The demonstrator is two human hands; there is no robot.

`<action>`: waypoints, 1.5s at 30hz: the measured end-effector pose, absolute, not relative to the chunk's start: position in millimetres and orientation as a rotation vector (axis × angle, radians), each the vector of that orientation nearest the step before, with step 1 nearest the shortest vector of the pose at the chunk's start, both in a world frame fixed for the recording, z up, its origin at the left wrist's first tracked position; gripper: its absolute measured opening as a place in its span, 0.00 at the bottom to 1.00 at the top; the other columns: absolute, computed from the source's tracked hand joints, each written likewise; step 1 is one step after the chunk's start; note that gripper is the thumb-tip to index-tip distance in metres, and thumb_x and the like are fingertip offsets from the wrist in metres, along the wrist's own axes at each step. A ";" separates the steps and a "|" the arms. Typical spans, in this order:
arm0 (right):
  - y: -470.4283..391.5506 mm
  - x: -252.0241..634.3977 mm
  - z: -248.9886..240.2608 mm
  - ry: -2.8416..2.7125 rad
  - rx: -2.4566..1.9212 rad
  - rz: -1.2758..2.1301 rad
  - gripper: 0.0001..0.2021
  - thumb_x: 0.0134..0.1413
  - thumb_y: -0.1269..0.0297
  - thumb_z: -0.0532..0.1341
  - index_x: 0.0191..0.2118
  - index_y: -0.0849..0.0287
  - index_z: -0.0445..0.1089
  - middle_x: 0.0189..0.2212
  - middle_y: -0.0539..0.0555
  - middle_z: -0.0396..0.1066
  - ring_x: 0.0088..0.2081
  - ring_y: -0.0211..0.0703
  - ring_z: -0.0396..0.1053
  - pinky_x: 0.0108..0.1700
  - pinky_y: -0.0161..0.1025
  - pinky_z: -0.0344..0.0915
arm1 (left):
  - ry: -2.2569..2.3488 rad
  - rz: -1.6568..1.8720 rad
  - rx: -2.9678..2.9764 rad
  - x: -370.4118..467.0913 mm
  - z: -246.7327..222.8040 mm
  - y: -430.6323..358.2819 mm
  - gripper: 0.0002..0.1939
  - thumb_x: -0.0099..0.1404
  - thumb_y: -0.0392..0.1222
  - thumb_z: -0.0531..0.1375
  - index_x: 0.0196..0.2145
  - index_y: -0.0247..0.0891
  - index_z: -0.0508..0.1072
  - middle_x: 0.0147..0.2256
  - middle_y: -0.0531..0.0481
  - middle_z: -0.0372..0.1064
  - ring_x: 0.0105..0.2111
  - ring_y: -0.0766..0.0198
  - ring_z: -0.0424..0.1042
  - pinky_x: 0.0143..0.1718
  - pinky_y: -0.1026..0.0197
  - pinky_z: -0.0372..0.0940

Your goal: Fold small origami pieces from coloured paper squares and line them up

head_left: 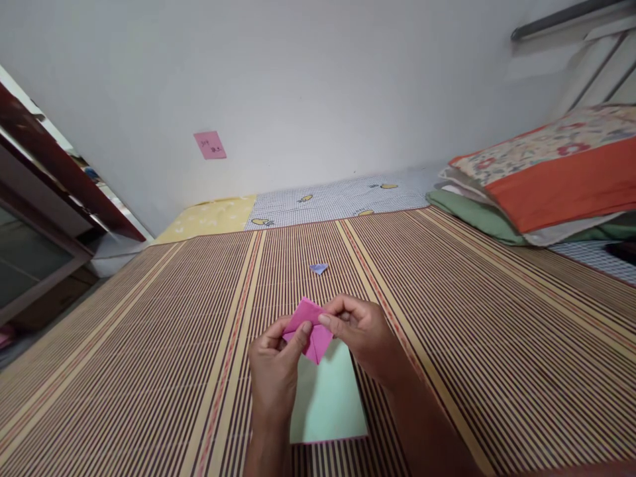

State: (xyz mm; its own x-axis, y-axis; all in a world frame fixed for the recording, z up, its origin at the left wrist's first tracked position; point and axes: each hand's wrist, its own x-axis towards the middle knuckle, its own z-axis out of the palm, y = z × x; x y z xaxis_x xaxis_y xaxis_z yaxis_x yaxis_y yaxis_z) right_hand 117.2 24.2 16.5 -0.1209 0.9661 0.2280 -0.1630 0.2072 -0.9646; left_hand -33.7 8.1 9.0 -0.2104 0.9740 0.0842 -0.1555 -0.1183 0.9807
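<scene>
Pink paper [318, 334], edges in fingers [326, 320]; mat [447, 305] spreads around.

Between my left hand [274, 364] and right hand [366, 334] sits the folded paper [320, 338], over the far end of a sheet [332, 404] on the mat [173, 344]. Beyond — also on the mat — lies a small paper piece [318, 269]. Farther right, bedding [566, 179]; ahead-left, a note [210, 145] on the wall [308, 86].

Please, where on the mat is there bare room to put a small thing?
Bare mat lies between the right hand and the bedding, and from the left hand to the mat's left edge. The middle is crowded: both hands hold pink paper near the green sheet, with blue paper beyond.
</scene>
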 end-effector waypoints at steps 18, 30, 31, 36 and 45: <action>23.5 123.6 22.8 -1.433 -0.914 0.947 0.08 0.59 0.66 0.64 0.28 0.57 0.70 0.32 0.52 0.73 0.34 0.43 0.70 0.38 0.41 0.66 | 1.138 1.643 1.000 -29.7 6.8 6.8 0.12 0.57 0.46 0.73 0.34 0.36 0.78 0.24 0.53 0.73 0.25 0.68 0.72 0.27 0.69 0.67; 21.8 122.0 24.2 -1.383 -0.895 0.961 0.09 0.59 0.69 0.65 0.28 0.58 0.70 0.32 0.52 0.74 0.35 0.43 0.71 0.39 0.40 0.67 | 1.209 1.624 1.032 -27.7 13.5 4.0 0.11 0.55 0.45 0.73 0.31 0.35 0.80 0.26 0.51 0.75 0.27 0.65 0.74 0.29 0.66 0.71; 21.4 122.0 24.8 -1.387 -0.899 0.945 0.08 0.59 0.69 0.65 0.28 0.58 0.71 0.32 0.53 0.75 0.36 0.43 0.72 0.40 0.41 0.68 | 1.219 1.626 1.027 -27.9 13.1 3.7 0.10 0.55 0.44 0.73 0.30 0.36 0.80 0.27 0.51 0.76 0.28 0.65 0.74 0.30 0.66 0.71; 23.1 121.6 21.2 -1.290 -0.899 1.028 0.08 0.57 0.66 0.67 0.28 0.58 0.70 0.34 0.54 0.76 0.36 0.44 0.73 0.38 0.41 0.70 | 1.222 1.668 1.070 -26.3 10.9 1.6 0.08 0.56 0.43 0.73 0.30 0.37 0.81 0.30 0.49 0.77 0.30 0.64 0.75 0.33 0.64 0.72; 22.4 119.4 21.2 -1.306 -0.879 1.019 0.09 0.57 0.67 0.66 0.27 0.58 0.69 0.33 0.54 0.76 0.36 0.44 0.74 0.40 0.42 0.70 | 1.225 1.719 1.070 -21.1 11.5 -0.2 0.09 0.56 0.41 0.72 0.28 0.36 0.77 0.31 0.49 0.76 0.30 0.65 0.74 0.31 0.65 0.70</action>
